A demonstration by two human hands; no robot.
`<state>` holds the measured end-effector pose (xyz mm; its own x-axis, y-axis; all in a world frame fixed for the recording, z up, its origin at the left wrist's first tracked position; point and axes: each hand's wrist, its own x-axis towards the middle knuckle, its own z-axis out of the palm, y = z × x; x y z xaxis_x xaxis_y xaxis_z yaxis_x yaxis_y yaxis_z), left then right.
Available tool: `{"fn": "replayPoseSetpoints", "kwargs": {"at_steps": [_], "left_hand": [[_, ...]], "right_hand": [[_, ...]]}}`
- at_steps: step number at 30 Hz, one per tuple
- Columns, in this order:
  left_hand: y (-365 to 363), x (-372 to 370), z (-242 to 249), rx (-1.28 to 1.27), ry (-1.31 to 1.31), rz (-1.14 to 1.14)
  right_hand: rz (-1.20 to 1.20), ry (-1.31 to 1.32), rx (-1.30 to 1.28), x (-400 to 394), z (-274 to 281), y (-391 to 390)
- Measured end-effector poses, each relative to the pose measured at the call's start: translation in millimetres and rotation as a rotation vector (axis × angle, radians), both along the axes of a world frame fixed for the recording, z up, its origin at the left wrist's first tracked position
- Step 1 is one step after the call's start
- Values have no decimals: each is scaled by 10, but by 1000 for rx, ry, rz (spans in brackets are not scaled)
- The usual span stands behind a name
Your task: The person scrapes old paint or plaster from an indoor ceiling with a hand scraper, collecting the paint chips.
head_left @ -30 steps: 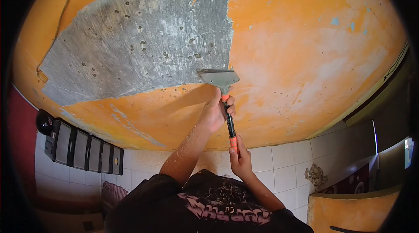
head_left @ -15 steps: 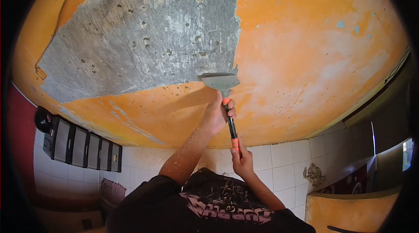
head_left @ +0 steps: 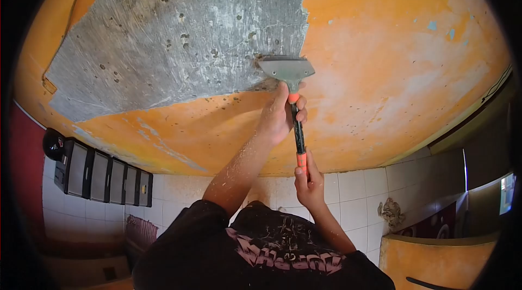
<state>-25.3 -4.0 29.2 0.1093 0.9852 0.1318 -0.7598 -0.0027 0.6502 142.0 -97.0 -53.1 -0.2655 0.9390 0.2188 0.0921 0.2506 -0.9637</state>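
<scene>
My left hand (head_left: 278,119) grips the upper part of a scraper's black and orange handle (head_left: 298,135), just below the blade. My right hand (head_left: 309,181) holds the handle's lower end. The wide grey metal blade (head_left: 286,67) presses against the ceiling, at the lower right edge of a large bare grey patch (head_left: 179,34). Orange paint (head_left: 391,61) covers the ceiling to the right of the blade and below it. My forearm is speckled with dust, and my dark printed shirt (head_left: 261,252) fills the bottom of the view.
A white tiled wall (head_left: 353,203) runs below the ceiling. A row of dark louvred panels (head_left: 100,176) sits on the left, with a round dark object (head_left: 51,146) beside it. An orange partition (head_left: 435,260) stands at lower right.
The scraper has pushed forward along the ceiling at the edge of the grey patch. Both hands moved with it, and the view shifted a little.
</scene>
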Motion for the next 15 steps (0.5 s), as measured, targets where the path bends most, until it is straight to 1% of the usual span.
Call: {"fn": "replayPoseSetpoints", "kwargs": {"at_steps": [1, 2, 3, 4, 5, 8, 9, 10, 11, 12, 13, 14, 15], "left_hand": [[16, -13, 44, 2, 13, 7], [-5, -41, -207, 6, 15, 22], [-52, -18, -366, -50, 6, 35], [-117, 14, -483, -109, -2, 47], [-111, 16, -547, -165, -7, 62], [92, 3, -228, 14, 28, 14], [162, 23, -126, 62, 28, -9], [100, 77, 139, 43, 117, 61], [72, 80, 59, 14, 91, 51], [39, 65, -80, -9, 71, 44], [0, 46, -255, -33, 55, 37], [-25, 23, -531, -52, 18, 27], [-59, 43, -578, -74, 8, 32]], "right_hand": [[-2, -43, 19, 8, -88, -15], [-8, -86, 41, 28, -279, -55], [-16, -131, 61, 66, -417, -101], [8, -158, 1, 98, -457, -146], [-4, -146, 37, 108, -458, -91], [-25, -79, 148, 95, -283, 73], [-19, -86, 118, 93, -209, 83], [-12, -93, 92, 90, -153, 93], [-3, -93, 76, 76, -124, 111], [-54, -100, 92, 75, -255, 67], [-40, -131, 69, 99, -369, 14], [-29, -158, 45, 127, -477, -47], [-21, -181, 27, 147, -573, -79]]}}
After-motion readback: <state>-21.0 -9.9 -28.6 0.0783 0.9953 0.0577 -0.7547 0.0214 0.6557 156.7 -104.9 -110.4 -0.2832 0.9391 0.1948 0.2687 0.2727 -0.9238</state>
